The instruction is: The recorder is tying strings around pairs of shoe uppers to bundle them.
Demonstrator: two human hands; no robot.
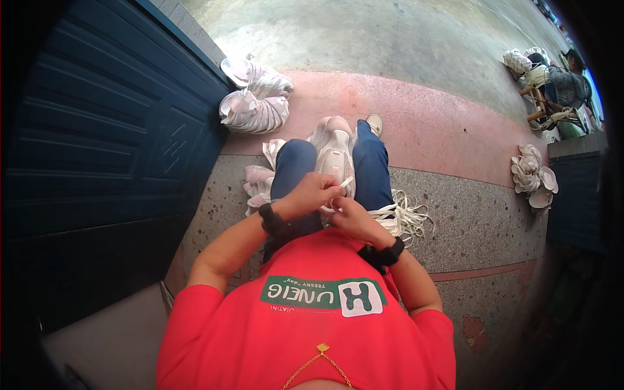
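Note:
A white and pale pink shoe upper [335, 164] lies between my knees, its toe end pointing away from me. At its near end both hands are close together, fingers bent inward. My left hand [317, 194] pinches a white shoelace [348, 182], whose short end sticks up past the fingertips. My right hand [354, 218] is closed just below and to the right, close against the upper; what its fingers grip is hidden. A heap of loose white laces [408, 218] hangs beside my right thigh.
Stacked shoe uppers [257, 114] stand by the dark blue door [110, 123], more uppers [259, 185] beside my left leg. At the right, another bundle of uppers [533, 175] lies near a blue panel [575, 195]. Farther off, a person [569, 88] sits by a wooden chair [536, 107].

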